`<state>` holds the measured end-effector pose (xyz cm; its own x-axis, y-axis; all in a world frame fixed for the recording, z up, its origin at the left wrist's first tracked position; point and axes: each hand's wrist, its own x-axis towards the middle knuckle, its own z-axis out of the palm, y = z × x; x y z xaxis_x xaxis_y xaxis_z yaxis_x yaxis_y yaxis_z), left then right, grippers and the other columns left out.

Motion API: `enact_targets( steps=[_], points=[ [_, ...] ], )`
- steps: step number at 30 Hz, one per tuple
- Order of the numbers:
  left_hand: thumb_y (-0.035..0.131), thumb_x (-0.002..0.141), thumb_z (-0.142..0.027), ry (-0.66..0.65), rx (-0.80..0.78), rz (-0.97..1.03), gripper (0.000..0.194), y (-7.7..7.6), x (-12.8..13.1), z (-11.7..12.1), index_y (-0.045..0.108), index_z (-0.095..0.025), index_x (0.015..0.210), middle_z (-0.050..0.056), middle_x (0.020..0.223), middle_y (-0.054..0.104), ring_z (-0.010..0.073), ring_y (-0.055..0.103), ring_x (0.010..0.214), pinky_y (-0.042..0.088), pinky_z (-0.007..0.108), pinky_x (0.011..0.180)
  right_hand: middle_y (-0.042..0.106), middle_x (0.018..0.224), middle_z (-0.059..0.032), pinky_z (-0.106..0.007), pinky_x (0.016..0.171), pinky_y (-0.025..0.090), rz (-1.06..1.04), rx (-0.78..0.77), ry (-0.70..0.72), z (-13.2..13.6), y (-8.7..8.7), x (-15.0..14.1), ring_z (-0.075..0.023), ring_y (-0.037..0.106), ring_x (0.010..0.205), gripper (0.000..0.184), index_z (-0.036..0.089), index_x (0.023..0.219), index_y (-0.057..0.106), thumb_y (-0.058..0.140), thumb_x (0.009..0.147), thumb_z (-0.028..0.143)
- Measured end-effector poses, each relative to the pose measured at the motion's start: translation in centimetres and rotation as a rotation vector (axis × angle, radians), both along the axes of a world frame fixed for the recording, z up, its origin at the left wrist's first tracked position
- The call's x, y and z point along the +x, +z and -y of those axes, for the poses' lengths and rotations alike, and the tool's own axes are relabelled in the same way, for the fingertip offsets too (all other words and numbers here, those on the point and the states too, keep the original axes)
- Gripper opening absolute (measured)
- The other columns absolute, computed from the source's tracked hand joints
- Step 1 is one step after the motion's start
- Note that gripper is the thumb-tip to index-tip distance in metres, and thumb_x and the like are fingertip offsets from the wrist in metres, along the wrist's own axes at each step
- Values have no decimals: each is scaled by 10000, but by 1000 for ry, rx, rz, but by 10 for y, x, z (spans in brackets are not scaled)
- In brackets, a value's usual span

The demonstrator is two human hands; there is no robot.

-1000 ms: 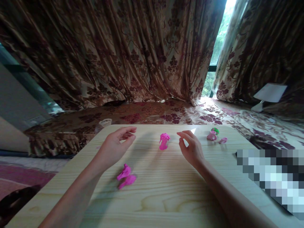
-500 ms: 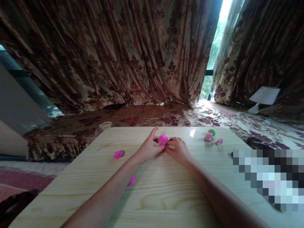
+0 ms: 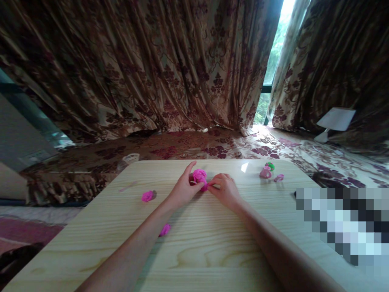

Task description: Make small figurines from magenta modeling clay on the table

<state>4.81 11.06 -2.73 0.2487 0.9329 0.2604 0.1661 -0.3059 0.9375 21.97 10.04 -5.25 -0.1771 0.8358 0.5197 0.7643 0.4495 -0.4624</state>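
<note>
A bright pink, bumpy rounded piece [image 3: 199, 175] is held just above the far half of the table; its exact kind cannot be made out. My left hand [image 3: 184, 189] has it between thumb and fingers on the left side, with the index finger pointing up. At its lower right edge, the closed fingertips of my right hand [image 3: 225, 188] pinch a small pink bit. Two more bright pink lumps lie on the tabletop: one [image 3: 147, 196] to the left of my left hand, another [image 3: 165, 230] beside my left forearm.
On the light wooden table [image 3: 200, 251], a pale pink small cup-like thing [image 3: 265, 172], a green piece [image 3: 270, 166] and a small pink ring-like piece [image 3: 279, 177] stand at the far right. A clear container [image 3: 129, 160] is behind the far left corner. A white lamp [image 3: 336, 119] stands beyond.
Both hands and the pink piece have shifted slightly left. My right fingertips are now a little farther from the piece's rounded top, at its lower edge. The view has moved slightly.
</note>
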Motion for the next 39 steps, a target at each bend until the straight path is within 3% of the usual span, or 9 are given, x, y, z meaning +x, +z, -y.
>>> enact_targets(
  steps=[16, 19, 22, 26, 29, 34, 39],
  points=[
    [644, 697, -217, -48, -10, -10, 835, -3, 8, 2, 187, -194, 1395, 10, 840, 599, 105, 566, 671, 470, 246, 665, 635, 912, -39, -311, 827, 386, 31, -57, 29, 0, 1, 0, -189, 520, 919, 140, 254, 857, 711, 590, 795, 290],
    [658, 683, -230, -63, -31, -77, 842, 11, -2, 3, 203, -179, 1389, 59, 969, 600, 132, 587, 783, 476, 285, 745, 640, 911, -46, -308, 831, 390, 34, -60, 22, 2, 1, 4, -190, 527, 915, 171, 236, 909, 702, 589, 790, 281],
    [641, 694, -257, -13, -16, -174, 756, 35, -32, 8, 284, -163, 1354, 95, 1077, 569, 153, 584, 865, 469, 316, 794, 639, 937, -55, -298, 836, 390, 43, -74, 4, 9, 5, 14, -190, 534, 931, 206, 212, 960, 685, 565, 796, 250],
    [563, 753, -292, 111, 62, -407, 447, 65, -82, 32, 510, -160, 1178, 83, 1030, 601, 170, 588, 865, 457, 321, 801, 633, 904, -52, -258, 761, 399, 103, -129, 14, 23, 15, 25, -166, 567, 854, 186, 194, 883, 684, 514, 814, 221],
    [527, 769, -307, 77, 54, -628, 253, 74, -103, 62, 638, -173, 952, 63, 972, 637, 183, 587, 878, 439, 296, 797, 629, 834, -34, -233, 668, 387, 137, -164, 67, 33, 23, 20, -138, 578, 743, 214, 194, 786, 673, 466, 835, 209],
    [502, 760, -385, 35, -88, -784, 255, 61, -107, 95, 661, -185, 754, 25, 716, 639, 168, 585, 686, 417, 246, 633, 637, 817, -23, -212, 664, 384, 139, -188, 255, 49, 32, -3, -126, 583, 737, 225, 200, 804, 671, 450, 842, 183],
    [514, 742, -420, 101, -118, -714, 282, 45, -105, 98, 665, -184, 779, 20, 652, 637, 157, 565, 583, 390, 238, 548, 647, 802, -28, -207, 670, 389, 134, -205, 338, 57, 33, -14, -125, 580, 737, 225, 190, 817, 669, 447, 849, 173]
  ],
)
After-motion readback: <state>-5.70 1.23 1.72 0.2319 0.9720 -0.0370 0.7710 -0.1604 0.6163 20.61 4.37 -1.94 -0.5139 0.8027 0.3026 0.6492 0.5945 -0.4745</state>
